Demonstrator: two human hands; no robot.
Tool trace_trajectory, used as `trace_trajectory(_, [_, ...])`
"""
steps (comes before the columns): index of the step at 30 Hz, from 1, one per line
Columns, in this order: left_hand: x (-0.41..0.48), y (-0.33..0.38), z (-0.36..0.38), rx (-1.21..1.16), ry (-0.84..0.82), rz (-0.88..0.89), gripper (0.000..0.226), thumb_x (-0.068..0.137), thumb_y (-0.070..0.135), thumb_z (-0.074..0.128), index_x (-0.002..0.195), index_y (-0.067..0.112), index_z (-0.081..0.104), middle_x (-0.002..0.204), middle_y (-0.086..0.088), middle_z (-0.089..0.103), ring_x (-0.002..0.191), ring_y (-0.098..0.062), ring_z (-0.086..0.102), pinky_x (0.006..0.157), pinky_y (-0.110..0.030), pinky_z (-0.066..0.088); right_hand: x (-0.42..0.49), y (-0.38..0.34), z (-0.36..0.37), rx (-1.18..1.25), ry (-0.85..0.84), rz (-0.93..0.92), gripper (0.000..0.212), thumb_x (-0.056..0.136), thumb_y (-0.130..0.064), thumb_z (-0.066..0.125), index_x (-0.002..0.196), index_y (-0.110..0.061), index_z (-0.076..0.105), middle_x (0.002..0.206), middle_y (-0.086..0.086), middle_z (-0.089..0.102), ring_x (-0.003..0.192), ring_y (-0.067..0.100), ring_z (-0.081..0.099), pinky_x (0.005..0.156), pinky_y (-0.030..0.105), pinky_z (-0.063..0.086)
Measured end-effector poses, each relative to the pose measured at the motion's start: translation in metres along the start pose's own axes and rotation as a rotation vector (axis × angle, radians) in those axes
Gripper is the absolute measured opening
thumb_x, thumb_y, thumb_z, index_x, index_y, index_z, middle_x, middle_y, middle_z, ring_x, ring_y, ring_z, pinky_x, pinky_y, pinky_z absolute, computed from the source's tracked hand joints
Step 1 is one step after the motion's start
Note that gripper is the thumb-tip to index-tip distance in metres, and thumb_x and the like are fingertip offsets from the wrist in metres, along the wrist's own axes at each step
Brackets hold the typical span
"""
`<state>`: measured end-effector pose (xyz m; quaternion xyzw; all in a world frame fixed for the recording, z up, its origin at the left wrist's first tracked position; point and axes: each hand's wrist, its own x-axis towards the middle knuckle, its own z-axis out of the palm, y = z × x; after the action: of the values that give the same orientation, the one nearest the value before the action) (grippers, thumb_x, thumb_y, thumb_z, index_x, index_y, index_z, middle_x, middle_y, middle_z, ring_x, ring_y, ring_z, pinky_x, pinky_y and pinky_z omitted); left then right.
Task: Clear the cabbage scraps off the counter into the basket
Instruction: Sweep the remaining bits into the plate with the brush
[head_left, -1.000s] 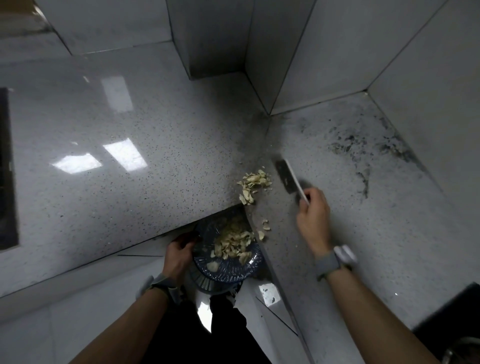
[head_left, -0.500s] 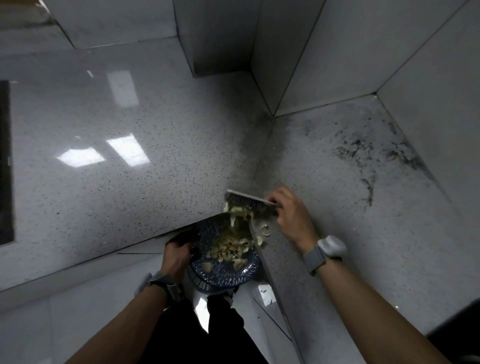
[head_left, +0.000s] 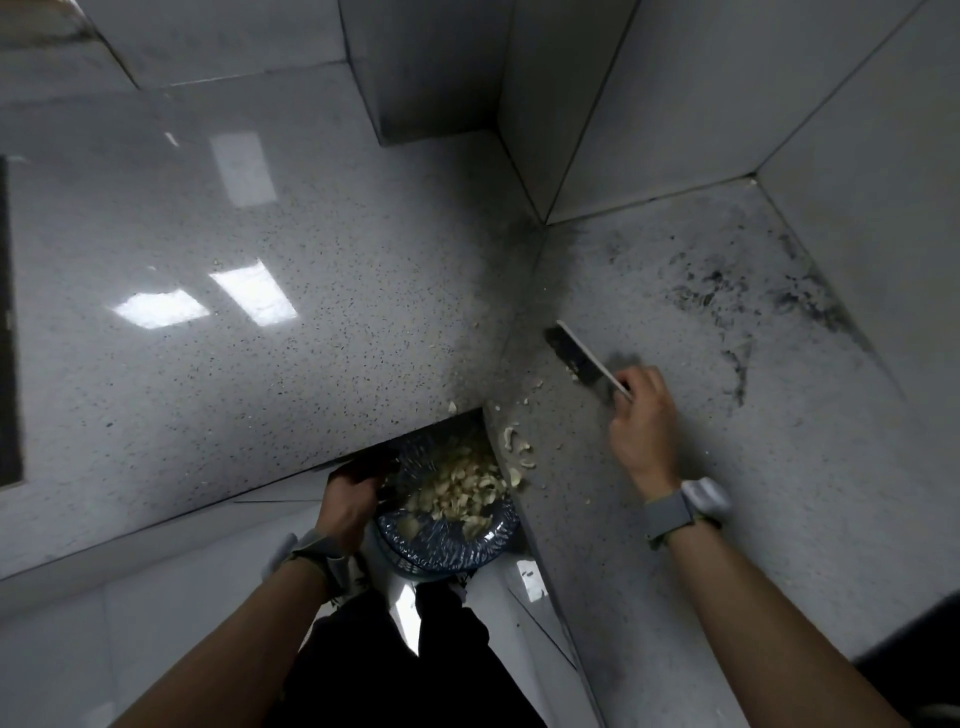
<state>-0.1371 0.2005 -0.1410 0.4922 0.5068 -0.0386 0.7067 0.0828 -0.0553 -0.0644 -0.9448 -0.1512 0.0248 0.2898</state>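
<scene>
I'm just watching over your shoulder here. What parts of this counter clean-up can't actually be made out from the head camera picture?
- Far side of the basket: hidden under the counter edge.
- Left hand grip: fingers in shadow below that edge.
- Tool in the right hand: motion-blurred, so brush or blade is unclear.
- Small cabbage scraps by the edge: too tiny to count.
- Dark object at the picture's left: cut off by the edge.

My speckled grey counter (head_left: 311, 291) wraps an inner corner. A few cabbage scraps (head_left: 514, 441) lie scattered near its edge on the right-hand run, and dark smudges (head_left: 727, 301) stain the far right.
</scene>
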Motion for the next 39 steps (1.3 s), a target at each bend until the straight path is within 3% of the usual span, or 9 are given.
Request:
trace_trajectory(7, [-0.001, 0.001, 0.001, 0.020, -0.009, -0.016, 0.030, 0.103, 0.000, 0.050, 0.129, 0.003, 0.064, 0.118, -0.020, 0.069, 0.097, -0.040, 0.065, 0.080, -0.043, 0.058, -0.069, 0.000, 0.012, -0.034, -0.125, -0.072, 0.016, 0.093, -0.008, 0.048, 0.099, -0.019, 0.058, 0.101, -0.015, 0.049, 0.071, -0.004, 0.049, 0.055, 0.011, 0.040])
trace_trajectory(10, [-0.004, 0.004, 0.000, 0.026, -0.027, -0.014, 0.030, 0.103, 0.000, 0.051, 0.129, 0.004, 0.064, 0.113, -0.016, 0.070, 0.099, -0.042, 0.067, 0.073, -0.038, 0.062, -0.104, -0.007, 0.024, -0.067, -0.178, -0.097, 0.018, 0.095, -0.017, 0.043, 0.102, -0.030, 0.053, 0.100, -0.023, 0.044, 0.068, -0.002, 0.053, 0.050, 0.017, 0.050])
trace_trajectory(14, [-0.008, 0.007, 0.001, 0.046, -0.043, -0.002, 0.028, 0.104, 0.004, 0.052, 0.129, 0.005, 0.064, 0.114, -0.016, 0.069, 0.096, -0.040, 0.066, 0.074, -0.039, 0.059, -0.135, -0.021, 0.035, -0.071, -0.237, -0.177, 0.025, 0.097, -0.033, 0.028, 0.106, -0.033, 0.051, 0.102, -0.027, 0.038, 0.068, -0.002, 0.050, 0.052, 0.011, 0.044])
trace_trajectory(18, [-0.016, 0.005, 0.001, 0.051, -0.058, -0.008, 0.023, 0.104, 0.003, 0.051, 0.122, 0.005, 0.065, 0.101, -0.012, 0.071, 0.081, -0.034, 0.066, 0.057, -0.028, 0.061, -0.126, -0.028, 0.025, 0.031, -0.119, -0.107, 0.016, 0.104, -0.026, 0.040, 0.107, -0.022, 0.056, 0.103, -0.015, 0.048, 0.070, -0.003, 0.051, 0.052, 0.013, 0.046])
trace_trajectory(21, [-0.020, 0.000, 0.006, 0.057, -0.068, -0.004, 0.019, 0.103, 0.007, 0.054, 0.112, 0.000, 0.068, 0.098, -0.018, 0.070, 0.074, -0.031, 0.064, 0.061, -0.034, 0.059, -0.095, -0.019, 0.004, 0.051, 0.030, 0.051, 0.014, 0.098, -0.001, 0.051, 0.107, -0.007, 0.060, 0.107, 0.003, 0.055, 0.068, -0.003, 0.046, 0.050, 0.010, 0.038])
trace_trajectory(27, [-0.021, -0.003, 0.006, 0.029, -0.057, -0.013, 0.021, 0.102, 0.010, 0.056, 0.112, -0.003, 0.069, 0.101, -0.021, 0.069, 0.080, -0.032, 0.065, 0.063, -0.033, 0.061, -0.050, -0.006, -0.011, 0.035, 0.054, 0.235, 0.014, 0.096, 0.005, 0.050, 0.107, 0.003, 0.058, 0.112, 0.016, 0.053, 0.074, 0.019, 0.049, 0.056, 0.009, 0.032])
trace_trajectory(30, [-0.021, 0.002, 0.005, 0.029, -0.050, -0.020, 0.023, 0.102, 0.009, 0.057, 0.118, -0.003, 0.068, 0.100, -0.017, 0.071, 0.078, -0.031, 0.066, 0.064, -0.033, 0.061, -0.054, -0.020, 0.003, 0.057, -0.033, 0.120, 0.015, 0.093, 0.007, 0.052, 0.103, -0.002, 0.058, 0.113, 0.011, 0.054, 0.073, 0.003, 0.047, 0.057, 0.005, 0.040])
trace_trajectory(34, [-0.021, 0.009, -0.001, -0.004, -0.027, -0.028, 0.026, 0.103, 0.004, 0.054, 0.126, 0.002, 0.065, 0.113, -0.020, 0.070, 0.087, -0.037, 0.067, 0.062, -0.031, 0.063, -0.081, -0.038, 0.032, 0.000, -0.177, -0.053, 0.017, 0.095, -0.004, 0.051, 0.104, -0.019, 0.052, 0.112, -0.008, 0.051, 0.079, 0.003, 0.055, 0.057, 0.014, 0.047])
trace_trajectory(39, [-0.024, 0.011, -0.010, -0.036, 0.015, -0.030, 0.030, 0.103, 0.002, 0.052, 0.131, -0.001, 0.063, 0.115, -0.021, 0.068, 0.089, -0.037, 0.065, 0.055, -0.025, 0.061, -0.089, -0.048, 0.037, 0.017, -0.329, -0.302, 0.017, 0.097, -0.005, 0.048, 0.102, -0.020, 0.055, 0.101, -0.012, 0.048, 0.073, 0.009, 0.053, 0.054, 0.019, 0.044])
